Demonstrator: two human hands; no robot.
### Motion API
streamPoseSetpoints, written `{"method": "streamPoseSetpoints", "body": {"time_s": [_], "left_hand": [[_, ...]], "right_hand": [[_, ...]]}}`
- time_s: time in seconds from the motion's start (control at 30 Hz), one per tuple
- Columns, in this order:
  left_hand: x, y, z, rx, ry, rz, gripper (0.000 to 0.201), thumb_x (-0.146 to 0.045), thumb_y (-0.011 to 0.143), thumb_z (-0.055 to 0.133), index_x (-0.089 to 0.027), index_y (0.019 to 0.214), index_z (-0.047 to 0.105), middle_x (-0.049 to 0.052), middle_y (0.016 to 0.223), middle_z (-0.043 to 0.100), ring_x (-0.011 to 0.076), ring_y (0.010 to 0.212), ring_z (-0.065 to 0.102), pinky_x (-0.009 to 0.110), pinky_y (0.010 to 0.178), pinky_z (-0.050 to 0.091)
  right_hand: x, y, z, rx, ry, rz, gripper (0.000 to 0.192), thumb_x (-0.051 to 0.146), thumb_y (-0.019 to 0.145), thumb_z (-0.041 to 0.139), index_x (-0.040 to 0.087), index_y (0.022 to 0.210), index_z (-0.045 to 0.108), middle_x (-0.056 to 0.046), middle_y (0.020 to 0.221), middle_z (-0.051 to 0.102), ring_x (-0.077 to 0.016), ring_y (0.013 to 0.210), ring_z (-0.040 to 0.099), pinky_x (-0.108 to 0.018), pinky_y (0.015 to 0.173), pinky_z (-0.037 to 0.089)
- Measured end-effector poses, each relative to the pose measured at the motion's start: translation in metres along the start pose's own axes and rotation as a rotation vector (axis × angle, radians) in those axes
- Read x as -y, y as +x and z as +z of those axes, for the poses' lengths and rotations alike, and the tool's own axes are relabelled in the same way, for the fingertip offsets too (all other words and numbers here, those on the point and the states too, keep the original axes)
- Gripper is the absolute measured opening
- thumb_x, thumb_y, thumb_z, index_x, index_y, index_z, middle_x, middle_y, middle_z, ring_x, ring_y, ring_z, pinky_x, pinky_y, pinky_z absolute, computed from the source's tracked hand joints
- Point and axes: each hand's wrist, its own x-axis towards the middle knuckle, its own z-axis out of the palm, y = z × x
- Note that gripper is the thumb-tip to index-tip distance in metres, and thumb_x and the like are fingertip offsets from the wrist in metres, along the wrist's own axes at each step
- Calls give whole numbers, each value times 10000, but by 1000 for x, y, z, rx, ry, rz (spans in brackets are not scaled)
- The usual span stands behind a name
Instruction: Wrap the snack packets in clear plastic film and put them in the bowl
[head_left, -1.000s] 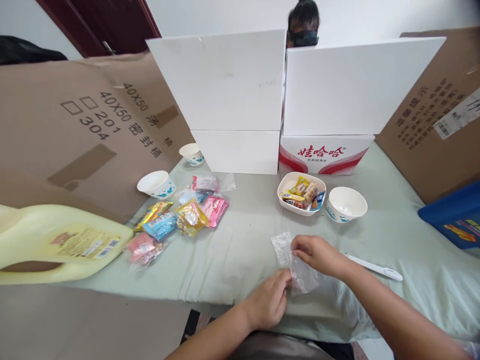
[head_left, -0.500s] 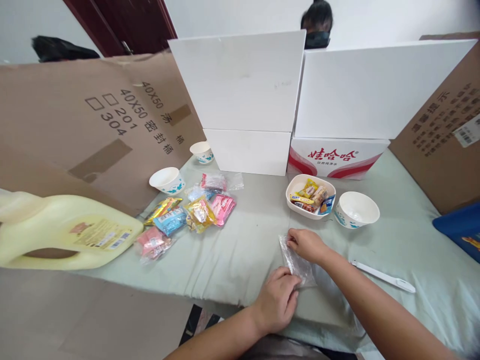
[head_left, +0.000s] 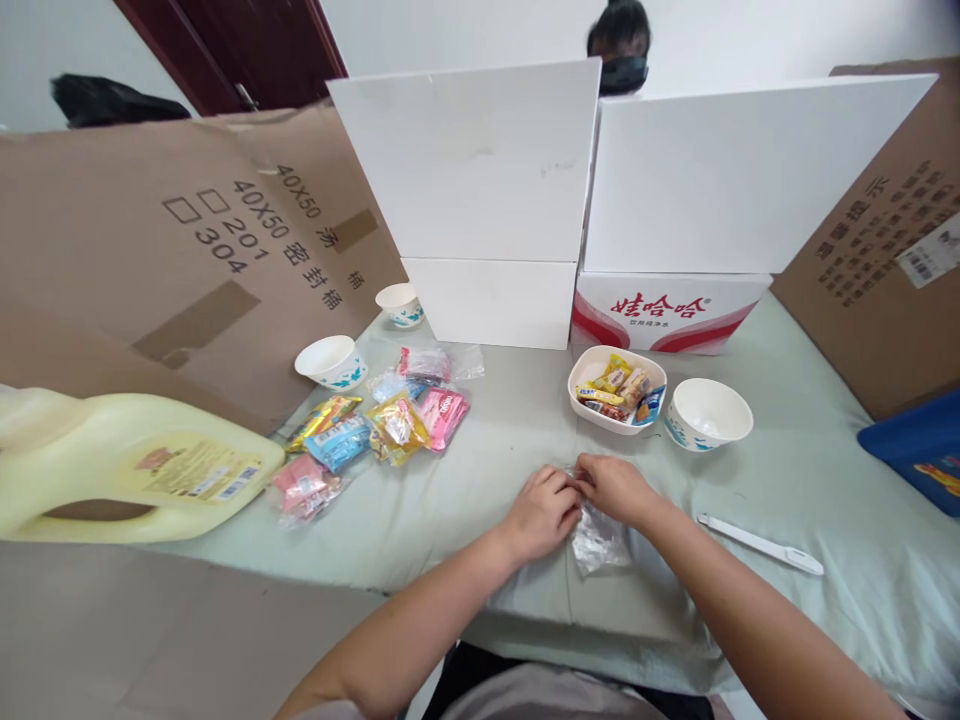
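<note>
Cardboard sheets and white foam boards stand on edge well beyond both hands, walling off the work area; another person's head shows above them. Pale green cloth covers the desk, giving a soft bed for small things. Far to the left of the left hand a yellow jug lies on its side. Closer on that side, bagged snack packets are spread flat, each visible on its own, with two empty paper bowls behind them. Just beyond the right hand sits a white dish of wrapped sweets, beside it an empty bowl, within easy reach. To the right of that hand lies a white flat tool. Both hands meet fingertip to fingertip, pinched together on the top edge of a small clear plastic bag, which trails flat on the cloth directly under and toward the body from them, the mouth gripped from both sides.
</note>
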Motion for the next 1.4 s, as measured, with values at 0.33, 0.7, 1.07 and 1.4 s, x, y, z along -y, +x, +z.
{"method": "streamPoseSetpoints", "body": {"time_s": [0.33, 0.7, 1.07, 1.4], "left_hand": [[1, -6, 8, 56, 115, 11, 240, -211, 893, 577, -236, 1125, 636, 76, 1149, 601, 236, 1045, 497, 400, 911, 436], [2, -8, 8, 93, 106, 122, 264, -247, 916, 555, -234, 1169, 629, 72, 1173, 619, 242, 1125, 494, 413, 962, 414], [1, -8, 1, 171, -114, 155, 422, -147, 914, 461, -226, 1328, 483, 69, 1140, 681, 222, 1139, 542, 400, 969, 402], [9, -11, 8, 7, -187, 144, 689, -10, 825, 359, -209, 1468, 214, 134, 1356, 498, 217, 1259, 485, 418, 1000, 458]], "right_hand": [[-2, -92, 30, -309, -47, -519, 329, 310, 916, 532, 181, 1218, 565, -110, 1240, 597, -261, 1181, 498, -411, 992, 390], [1, -140, 45, -328, 97, -471, 217, 173, 953, 435, 188, 1098, 596, -88, 1010, 640, -209, 944, 558, -363, 830, 451], [-6, -103, 27, -285, 148, -494, 235, 173, 989, 346, 185, 1000, 581, -61, 904, 666, -173, 830, 606, -311, 765, 450], [-8, -43, 38, -140, -104, -61, 237, 166, 971, 370, 182, 932, 603, -68, 867, 634, -153, 681, 583, -277, 597, 318]]}}
